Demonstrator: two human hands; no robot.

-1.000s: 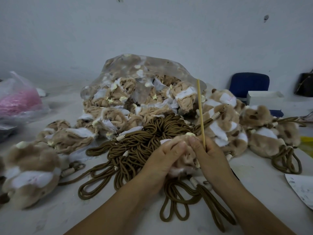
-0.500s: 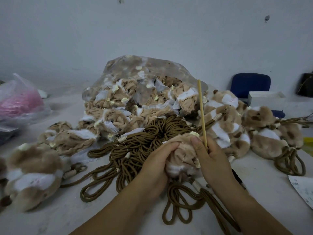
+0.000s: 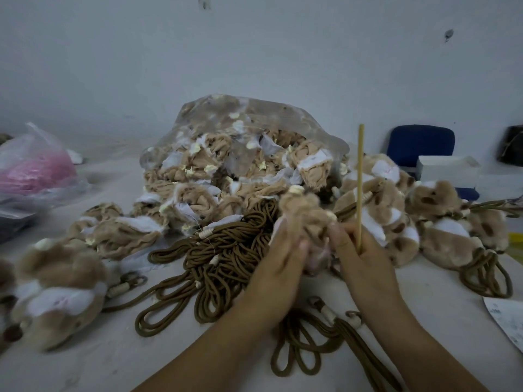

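With my left hand (image 3: 283,250) and right hand (image 3: 359,256) both clenched on the tan plush skin (image 3: 304,210), held just above the cord heap (image 3: 226,250) mid-table (image 3: 85,363), I'd work its fabric outward gently, with the stick (image 3: 360,176) pinched upright in my right, clear of the seams.

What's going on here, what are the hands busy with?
A person is working on a small tan plush piece, held up between both hands above the table. The left hand grips the piece. The right hand holds a thin wooden stick upright, with its fingers at the piece. The piece is motion-blurred, so its detail is unclear. Behind lie brown cords, a clear bag of similar pieces, and fluffier plush toys to the right.
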